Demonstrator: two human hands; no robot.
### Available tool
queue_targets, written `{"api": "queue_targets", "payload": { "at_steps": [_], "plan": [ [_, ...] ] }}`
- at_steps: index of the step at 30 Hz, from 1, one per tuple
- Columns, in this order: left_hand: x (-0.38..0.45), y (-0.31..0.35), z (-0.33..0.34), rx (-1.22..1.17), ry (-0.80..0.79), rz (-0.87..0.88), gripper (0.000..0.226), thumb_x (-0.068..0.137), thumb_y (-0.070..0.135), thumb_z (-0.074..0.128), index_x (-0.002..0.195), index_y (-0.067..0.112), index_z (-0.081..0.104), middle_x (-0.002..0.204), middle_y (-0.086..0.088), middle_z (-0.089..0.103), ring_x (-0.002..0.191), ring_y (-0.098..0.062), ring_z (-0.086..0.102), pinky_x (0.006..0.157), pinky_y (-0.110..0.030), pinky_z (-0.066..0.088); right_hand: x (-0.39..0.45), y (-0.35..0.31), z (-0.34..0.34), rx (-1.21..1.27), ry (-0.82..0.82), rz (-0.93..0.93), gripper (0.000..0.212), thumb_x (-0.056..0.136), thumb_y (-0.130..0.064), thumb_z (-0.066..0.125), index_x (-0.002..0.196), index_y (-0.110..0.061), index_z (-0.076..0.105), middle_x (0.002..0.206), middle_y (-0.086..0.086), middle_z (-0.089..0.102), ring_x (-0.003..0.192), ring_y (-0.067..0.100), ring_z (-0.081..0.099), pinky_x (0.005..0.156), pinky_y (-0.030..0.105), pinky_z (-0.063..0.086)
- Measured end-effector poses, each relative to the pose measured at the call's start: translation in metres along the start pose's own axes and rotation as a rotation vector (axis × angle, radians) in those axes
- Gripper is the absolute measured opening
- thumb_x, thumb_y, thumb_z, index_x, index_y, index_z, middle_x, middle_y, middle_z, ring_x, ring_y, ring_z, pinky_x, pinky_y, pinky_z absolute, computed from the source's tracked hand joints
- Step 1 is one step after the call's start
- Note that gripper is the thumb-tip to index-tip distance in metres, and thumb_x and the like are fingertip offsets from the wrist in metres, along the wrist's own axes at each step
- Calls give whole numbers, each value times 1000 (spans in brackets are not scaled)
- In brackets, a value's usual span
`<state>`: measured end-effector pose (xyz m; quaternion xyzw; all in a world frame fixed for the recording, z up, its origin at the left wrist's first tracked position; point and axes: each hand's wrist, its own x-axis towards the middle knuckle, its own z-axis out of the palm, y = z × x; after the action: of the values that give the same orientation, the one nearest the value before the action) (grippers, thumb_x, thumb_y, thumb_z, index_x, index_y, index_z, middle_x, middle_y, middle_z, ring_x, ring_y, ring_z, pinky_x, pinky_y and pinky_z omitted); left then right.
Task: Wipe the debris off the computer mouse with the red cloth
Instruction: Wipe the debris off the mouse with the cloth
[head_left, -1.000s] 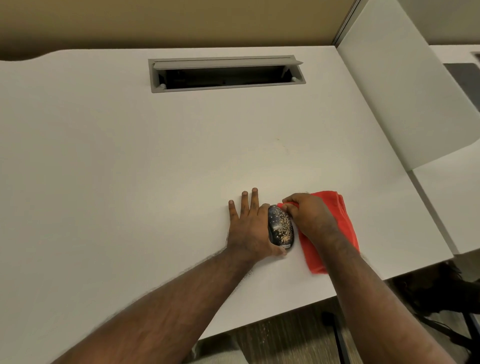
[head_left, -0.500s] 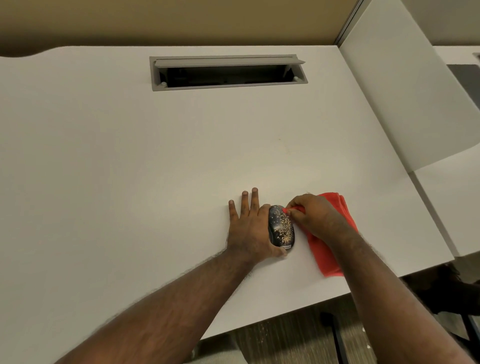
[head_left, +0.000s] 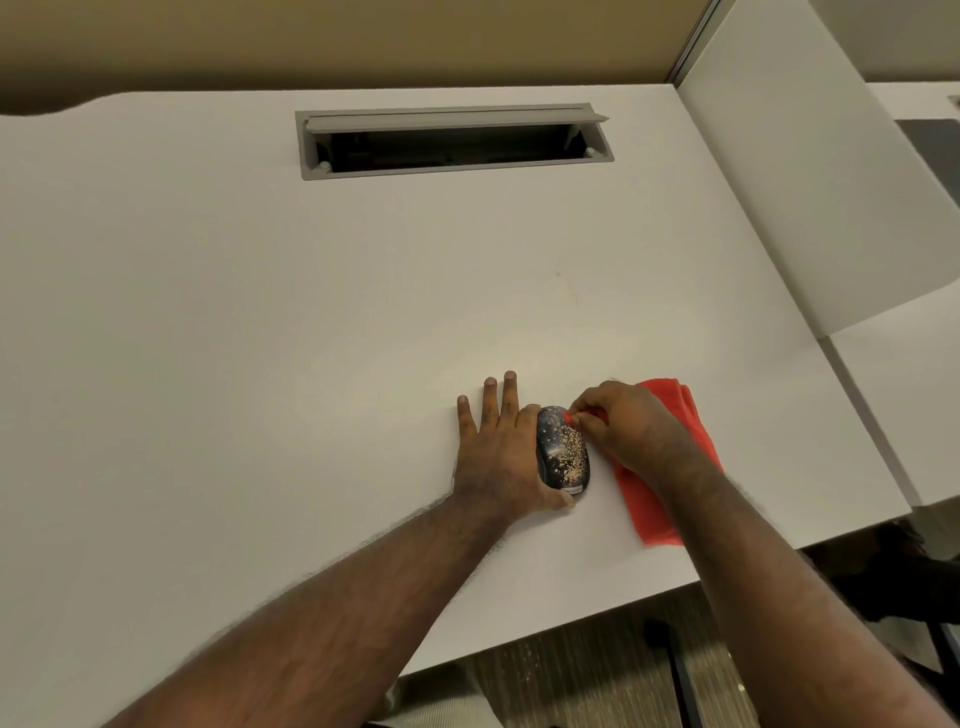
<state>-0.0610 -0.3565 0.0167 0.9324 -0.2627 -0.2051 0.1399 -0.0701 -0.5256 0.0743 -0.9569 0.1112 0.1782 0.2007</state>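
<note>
A dark computer mouse (head_left: 562, 451) lies on the white desk (head_left: 311, 338) near its front edge, its top speckled with tan crumbs. My left hand (head_left: 498, 447) lies flat against the mouse's left side, fingers spread, thumb at its near end. A red cloth (head_left: 675, 467) lies on the desk just right of the mouse. My right hand (head_left: 628, 426) pinches a corner of the cloth and holds that red tip at the mouse's upper right edge; the hand covers much of the cloth.
An open grey cable tray (head_left: 452, 140) is set into the desk at the back. A white divider panel (head_left: 810, 197) rises along the right side. The desk's front edge runs just below the cloth, with floor and dark chair parts (head_left: 904, 582) beyond.
My right hand has drawn the pinched cloth corner left, from beside the mouse's far end onto its upper right edge. The left hand and mouse stayed put.
</note>
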Motion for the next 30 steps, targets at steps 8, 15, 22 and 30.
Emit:
{"api": "queue_targets", "payload": {
  "at_steps": [8,15,22,30],
  "plan": [
    [1,-1,2,6,15,6,118,57,82,68,150,22,27,166,-11,-12,151,-31,-16,118,-60,-9,-8,-2,-3,-43,-12,-24,20,92,-28,61,107,-21,72,103,3,66,96,19,61,88,32,48],
    [2,-2,5,-18,36,13,116,56,82,68,148,22,30,166,-11,-11,151,-30,-16,118,-59,-10,-6,-1,-6,-78,-44,-28,19,91,-31,61,105,-24,72,103,-1,67,96,16,60,86,31,48],
    [2,-2,6,-21,43,9,115,55,81,68,146,22,32,166,-12,-10,151,-31,-15,117,-59,-11,-14,6,-8,-74,-80,-53,15,89,-28,64,99,-25,74,98,-5,68,91,13,61,85,33,49],
    [2,-3,6,-22,39,11,117,55,82,69,148,21,31,166,-12,-10,151,-31,-15,118,-60,-9,-26,9,-4,-55,-46,-86,16,89,-28,64,102,-25,74,97,-5,67,91,12,62,87,31,49]
  ]
}}
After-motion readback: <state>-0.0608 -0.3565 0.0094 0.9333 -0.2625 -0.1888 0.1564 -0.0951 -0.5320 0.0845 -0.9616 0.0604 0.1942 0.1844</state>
